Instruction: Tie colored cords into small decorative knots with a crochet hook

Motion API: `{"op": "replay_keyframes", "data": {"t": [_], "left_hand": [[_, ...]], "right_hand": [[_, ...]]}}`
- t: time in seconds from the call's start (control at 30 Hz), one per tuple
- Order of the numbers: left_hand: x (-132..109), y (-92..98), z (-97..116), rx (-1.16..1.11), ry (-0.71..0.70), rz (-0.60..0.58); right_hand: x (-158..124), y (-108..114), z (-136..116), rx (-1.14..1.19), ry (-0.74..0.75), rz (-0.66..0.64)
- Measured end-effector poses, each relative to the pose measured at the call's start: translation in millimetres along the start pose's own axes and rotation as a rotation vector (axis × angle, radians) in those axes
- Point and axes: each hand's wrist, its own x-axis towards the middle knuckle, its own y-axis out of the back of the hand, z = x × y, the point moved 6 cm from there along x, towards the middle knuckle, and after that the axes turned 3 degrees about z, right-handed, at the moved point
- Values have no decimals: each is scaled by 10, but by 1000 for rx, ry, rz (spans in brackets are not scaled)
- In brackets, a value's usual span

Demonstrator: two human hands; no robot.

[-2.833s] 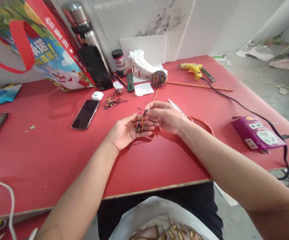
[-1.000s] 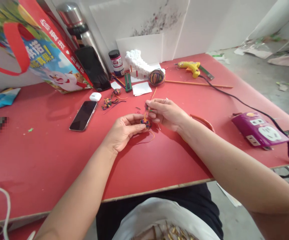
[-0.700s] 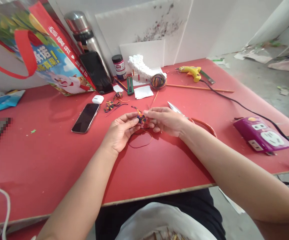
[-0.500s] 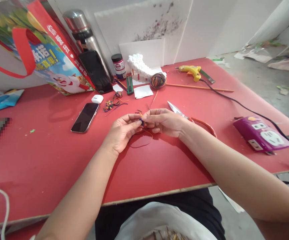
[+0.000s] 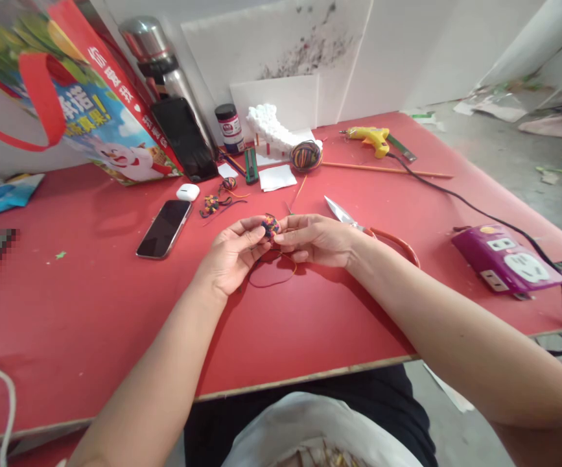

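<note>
Between my two hands is a small knotted ball of multicoloured cord (image 5: 270,227), dark with orange and pink bits. My left hand (image 5: 236,250) pinches its left side with thumb and fingers. On its right side, my right hand (image 5: 312,240) grips it with the fingertips. A loose thin cord (image 5: 275,283) hangs from it in a loop over the red table. Beyond my left hand lies a similar knotted cord piece (image 5: 209,205) with a small coil of cord (image 5: 228,185). Scissors with orange handles (image 5: 346,215) lie beyond my right forearm.
Farther back on the red table (image 5: 115,311) are a wound cord ball (image 5: 306,155), a white beaded object (image 5: 268,123), a jar (image 5: 229,128) and a yellow glue gun (image 5: 371,137). A phone (image 5: 164,228) lies left; a purple power socket block (image 5: 507,259) sits right.
The knotted cord ball has been turned between my fingers and shows more of its face now. My fingers have spread slightly apart around it.
</note>
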Motion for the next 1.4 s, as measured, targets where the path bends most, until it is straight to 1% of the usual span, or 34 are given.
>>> {"op": "replay_keyframes", "data": {"t": [0.13, 0.33, 0.5, 0.6, 0.7, 0.8, 0.93, 1.03, 1.13, 1.33, 1.4], "left_hand": [[-1, -14, -19, 25, 11, -11], [-31, -30, -31, 37, 22, -26], [-53, -42, 15, 67, -54, -46], [-47, -35, 23, 75, -66, -24], [-38, -16, 15, 63, -49, 9], [-41, -8, -7, 86, -17, 15], [-55, -18, -14, 120, -23, -4], [-58, -42, -9, 104, -39, -27], [-58, -65, -7, 87, -48, -42], [-66, -52, 5, 107, -69, 7], [-69, -36, 20, 106, -85, 33]], "right_hand": [[4, 1, 6, -20, 35, 25], [-11, -32, 6, -10, -1, -29], [-4, 0, -28, 4, 49, 1], [13, 24, -31, 6, 73, 9], [22, 26, -26, -11, 80, 5], [18, 4, -24, -7, 88, -4], [10, -3, -26, 46, 84, 32], [9, 9, -22, 70, 63, 74], [11, 4, -15, 91, 52, 77], [9, 19, -28, 41, 96, 80], [7, 12, -23, 16, 76, 68]]}}
